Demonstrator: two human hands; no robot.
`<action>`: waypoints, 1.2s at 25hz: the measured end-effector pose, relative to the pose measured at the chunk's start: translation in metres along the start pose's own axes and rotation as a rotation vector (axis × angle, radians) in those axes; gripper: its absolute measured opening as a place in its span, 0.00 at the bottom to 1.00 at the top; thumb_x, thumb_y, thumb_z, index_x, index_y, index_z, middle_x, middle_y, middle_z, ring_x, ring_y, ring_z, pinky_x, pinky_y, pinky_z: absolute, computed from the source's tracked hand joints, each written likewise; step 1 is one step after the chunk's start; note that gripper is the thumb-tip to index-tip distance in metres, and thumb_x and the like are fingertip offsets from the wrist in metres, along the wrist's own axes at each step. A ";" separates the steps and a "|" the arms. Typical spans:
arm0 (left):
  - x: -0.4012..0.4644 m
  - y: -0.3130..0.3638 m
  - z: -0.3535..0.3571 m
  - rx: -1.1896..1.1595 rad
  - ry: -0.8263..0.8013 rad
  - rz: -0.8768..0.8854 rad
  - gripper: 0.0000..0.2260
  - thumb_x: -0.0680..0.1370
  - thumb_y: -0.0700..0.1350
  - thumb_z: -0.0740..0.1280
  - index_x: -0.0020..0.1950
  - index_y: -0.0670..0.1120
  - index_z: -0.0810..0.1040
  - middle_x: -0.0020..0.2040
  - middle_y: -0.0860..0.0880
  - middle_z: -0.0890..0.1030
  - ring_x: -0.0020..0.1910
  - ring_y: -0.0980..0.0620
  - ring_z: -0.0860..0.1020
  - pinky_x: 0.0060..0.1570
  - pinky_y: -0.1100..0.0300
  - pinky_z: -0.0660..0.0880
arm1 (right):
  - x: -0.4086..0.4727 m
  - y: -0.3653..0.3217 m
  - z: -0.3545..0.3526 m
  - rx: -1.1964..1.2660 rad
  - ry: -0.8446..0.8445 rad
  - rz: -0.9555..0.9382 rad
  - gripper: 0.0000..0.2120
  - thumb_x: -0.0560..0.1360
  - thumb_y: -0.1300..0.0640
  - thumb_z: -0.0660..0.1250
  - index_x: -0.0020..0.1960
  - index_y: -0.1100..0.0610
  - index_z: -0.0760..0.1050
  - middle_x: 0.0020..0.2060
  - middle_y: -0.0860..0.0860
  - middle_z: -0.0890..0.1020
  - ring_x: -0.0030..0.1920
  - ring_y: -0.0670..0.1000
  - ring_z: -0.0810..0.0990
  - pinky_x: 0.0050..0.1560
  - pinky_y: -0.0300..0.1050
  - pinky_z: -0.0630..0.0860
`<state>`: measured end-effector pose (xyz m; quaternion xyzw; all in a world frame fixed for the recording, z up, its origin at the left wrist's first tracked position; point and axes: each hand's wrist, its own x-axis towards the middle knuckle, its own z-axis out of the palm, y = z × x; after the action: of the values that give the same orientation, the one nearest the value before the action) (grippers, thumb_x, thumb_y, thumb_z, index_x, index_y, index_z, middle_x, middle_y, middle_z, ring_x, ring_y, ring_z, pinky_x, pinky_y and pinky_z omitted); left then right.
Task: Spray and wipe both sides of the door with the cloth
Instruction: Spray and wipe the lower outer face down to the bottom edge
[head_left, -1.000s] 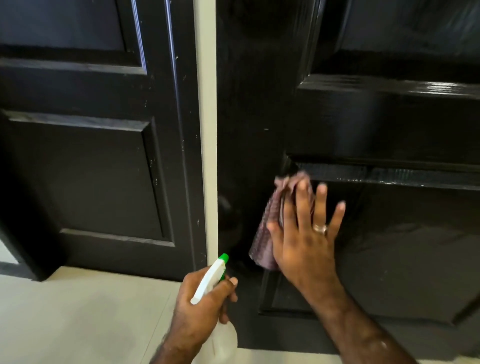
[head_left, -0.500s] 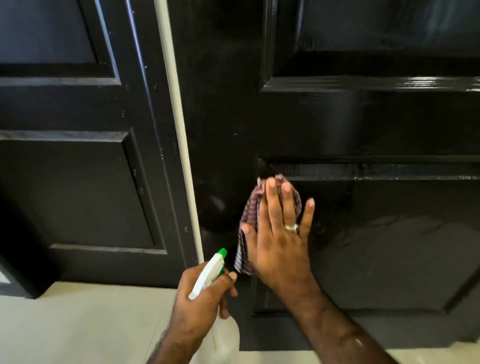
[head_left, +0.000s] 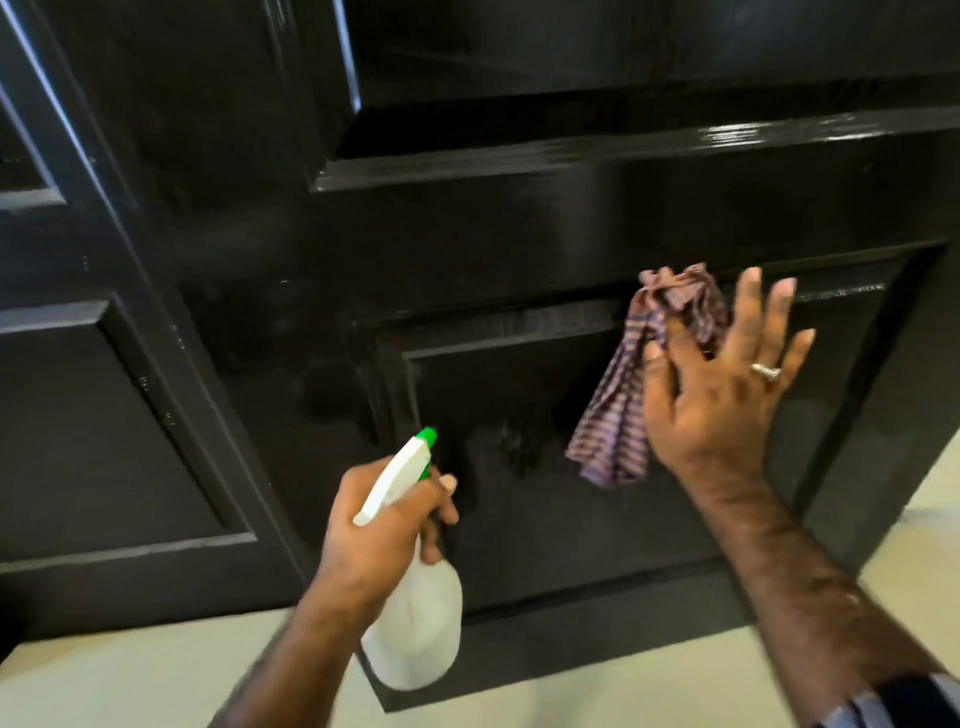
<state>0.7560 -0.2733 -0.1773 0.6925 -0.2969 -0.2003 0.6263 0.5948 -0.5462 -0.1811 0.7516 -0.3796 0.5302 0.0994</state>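
the door (head_left: 519, 234) fills most of the view, a glossy black panelled leaf with raised mouldings that catch pale streaks of light along their top edges; its lower recessed panel sits straight ahead and shows a dull smeared patch just right of the spray nozzle. the cloth (head_left: 639, 384) is a crumpled rag striped in purple and pale pink, bunched at the top against the moulding of that lower panel and hanging down in loose folds over the panel's face. the right hand (head_left: 727, 395) lies flat on the door with fingers straight and spread, pressing the cloth under the thumb and forefinger side of the palm, a ring (head_left: 766, 371) on one finger. the left hand (head_left: 379, 525) is curled round the neck of the spray bottle (head_left: 415, 623), a white bottle with a white trigger head and a green nozzle tip that points up towards the door, held low and just in front of the panel, apart from the cloth. to the left stands a second dark panelled surface (head_left: 104, 415), duller than the door. pale floor (head_left: 130, 686) runs beneath both, and a striped sleeve cuff (head_left: 893, 701) shows at the right forearm
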 end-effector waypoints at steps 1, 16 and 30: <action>0.005 0.004 0.012 0.014 -0.022 0.021 0.07 0.80 0.41 0.73 0.53 0.37 0.81 0.40 0.37 0.84 0.28 0.45 0.77 0.35 0.56 0.80 | 0.006 0.027 0.000 -0.029 0.024 0.088 0.21 0.84 0.47 0.63 0.76 0.48 0.76 0.85 0.64 0.55 0.85 0.69 0.49 0.80 0.76 0.49; 0.032 0.071 0.112 -0.052 -0.182 0.187 0.06 0.78 0.36 0.71 0.41 0.39 0.83 0.39 0.31 0.81 0.25 0.42 0.71 0.34 0.48 0.74 | 0.029 0.100 0.011 0.034 0.047 -0.070 0.20 0.82 0.49 0.64 0.72 0.48 0.80 0.84 0.64 0.58 0.85 0.67 0.51 0.79 0.75 0.53; 0.049 -0.012 0.230 0.030 -0.405 0.080 0.09 0.79 0.36 0.71 0.38 0.38 0.81 0.37 0.35 0.83 0.26 0.41 0.73 0.34 0.50 0.75 | -0.123 0.251 0.107 0.112 -0.015 0.387 0.34 0.86 0.55 0.52 0.87 0.41 0.42 0.86 0.61 0.50 0.86 0.66 0.46 0.80 0.77 0.53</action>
<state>0.6453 -0.4778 -0.2159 0.6349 -0.4471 -0.3057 0.5509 0.4843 -0.7216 -0.3968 0.6729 -0.4876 0.5541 -0.0489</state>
